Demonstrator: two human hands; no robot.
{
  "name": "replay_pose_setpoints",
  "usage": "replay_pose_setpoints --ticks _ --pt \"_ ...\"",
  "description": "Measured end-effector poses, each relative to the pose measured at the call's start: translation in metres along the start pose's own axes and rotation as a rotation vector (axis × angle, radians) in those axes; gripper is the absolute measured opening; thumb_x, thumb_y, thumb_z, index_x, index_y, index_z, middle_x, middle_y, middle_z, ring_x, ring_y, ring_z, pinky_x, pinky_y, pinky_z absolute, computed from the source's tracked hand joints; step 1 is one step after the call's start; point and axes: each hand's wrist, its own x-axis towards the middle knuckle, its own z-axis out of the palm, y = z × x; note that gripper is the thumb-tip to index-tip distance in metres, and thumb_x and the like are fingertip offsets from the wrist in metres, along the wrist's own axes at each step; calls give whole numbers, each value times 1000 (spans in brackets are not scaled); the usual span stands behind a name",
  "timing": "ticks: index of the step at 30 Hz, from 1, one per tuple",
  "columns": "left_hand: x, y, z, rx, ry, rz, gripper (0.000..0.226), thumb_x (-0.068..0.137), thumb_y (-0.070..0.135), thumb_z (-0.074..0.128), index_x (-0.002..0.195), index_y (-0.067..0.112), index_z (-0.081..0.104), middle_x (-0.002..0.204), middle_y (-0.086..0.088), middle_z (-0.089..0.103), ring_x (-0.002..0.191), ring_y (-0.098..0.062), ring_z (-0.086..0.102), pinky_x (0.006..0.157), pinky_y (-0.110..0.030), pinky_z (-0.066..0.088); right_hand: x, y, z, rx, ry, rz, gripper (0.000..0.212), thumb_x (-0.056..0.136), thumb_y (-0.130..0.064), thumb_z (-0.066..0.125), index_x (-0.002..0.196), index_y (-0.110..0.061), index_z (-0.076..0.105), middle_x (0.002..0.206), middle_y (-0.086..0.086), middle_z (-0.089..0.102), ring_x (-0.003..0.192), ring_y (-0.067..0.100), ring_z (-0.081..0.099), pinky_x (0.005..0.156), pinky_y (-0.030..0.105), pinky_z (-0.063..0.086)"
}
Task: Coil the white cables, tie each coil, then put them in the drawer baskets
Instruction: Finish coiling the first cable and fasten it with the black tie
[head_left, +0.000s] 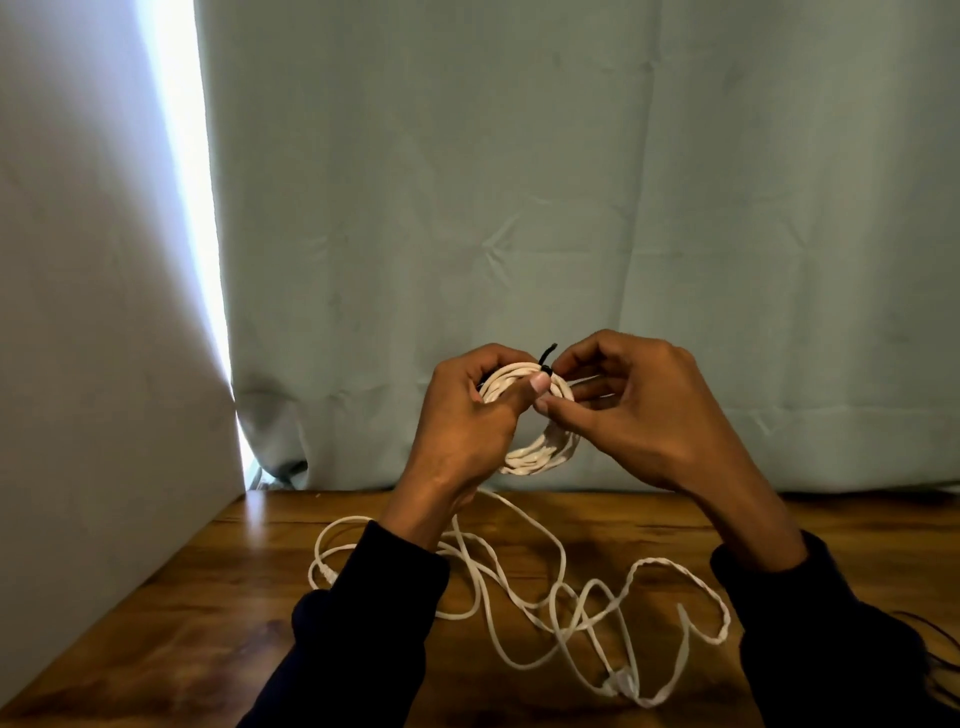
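Two hands hold a round coil of white cable (535, 452) up in the air, above the far edge of a wooden table (218, 597). The coil is a neat ring made of many flat, smooth loops lying side by side. The left hand (467, 415) is wrapped round the left side of the ring, with its thumb pressed flat on the top of the loops. The right hand (639, 410) has its fingers bent in, and its thumb and first finger pinch a thin black tie (546, 357) at the top of the coil. One short end of the tie sticks up, a bit bent. Both arms wear dark sleeves (363, 623). Under the hands, another white cable (571, 618) lies loose on the table in a messy heap of big soft loops, with some parts flat and some parts twisted like a rope. The table top is brown and shiny, with dark wood lines. Behind it hangs a pale green curtain (571, 182) with soft folds and creases, and a bright strip of light shows at its left edge
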Motion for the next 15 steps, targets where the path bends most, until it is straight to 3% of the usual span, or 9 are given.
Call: replay_pose_setpoints --ticks 4,9,15 --pt "1 0 1 84 -6 60 8 89 26 72 97 25 74 85 11 72 79 0 66 63 -20 54 1 -1 -8 78 62 -94 34 81 -33 78 111 -20 71 100 -7 72 84 3 70 77 12 56" --pt "-1 -2 4 109 6 69 15 90 24 72 104 20 75 89 7 73 79 -6 68 64 -20 53 3 7 -1 -77 157 -296 16 89 -22 72 99 -11 77 91 2 75 77 7 67 75 10 55" --pt "-2 -2 3 110 56 48 20 89 12 72 108 16 74 94 -1 74 78 -14 69 65 -23 55 1 9 6 -103 140 -438 27 92 -32 64 98 -9 78 90 4 75 80 14 70 73 34 61"
